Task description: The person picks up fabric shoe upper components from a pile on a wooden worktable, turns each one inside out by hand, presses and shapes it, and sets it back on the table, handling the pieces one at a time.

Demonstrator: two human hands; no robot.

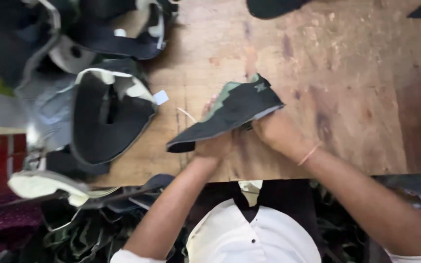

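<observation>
Both hands meet near the middle of the near edge of the wooden surface [356, 97], closed on one dark shoe upper [230, 114]. Left hand [215, 143]: fingers curled under the lower, pointed end of the upper, gripping it from beneath; only the knuckles and part of the thumb show. Right hand [276, 131]: closed under the higher, wider end, mostly hidden by the fabric, with a thin band on the wrist [310, 154]. The upper is black with a green patch and a small star-shaped mark near its top; it is held tilted, lifted off the boards rather than lying flat. A pale thread or lace end [187, 115] trails from its left side.

Handling note: the piece looks soft and limp, so a two-point grip at opposite ends, as shown, seems best to keep it taut and its edge readable; a slack hold would likely let the panel fold on itself.

Towards the left edge of the surface lies a larger black upper with grey trim [110, 112], opened out, a small white tag [161, 97] at its rim. More dark uppers are heaped at the far left corner [113, 29]. Another dark piece [271, 7] sits at the far edge. Below the near edge, further pieces are piled [74, 195] beside the person's white shirt [249, 234].
</observation>
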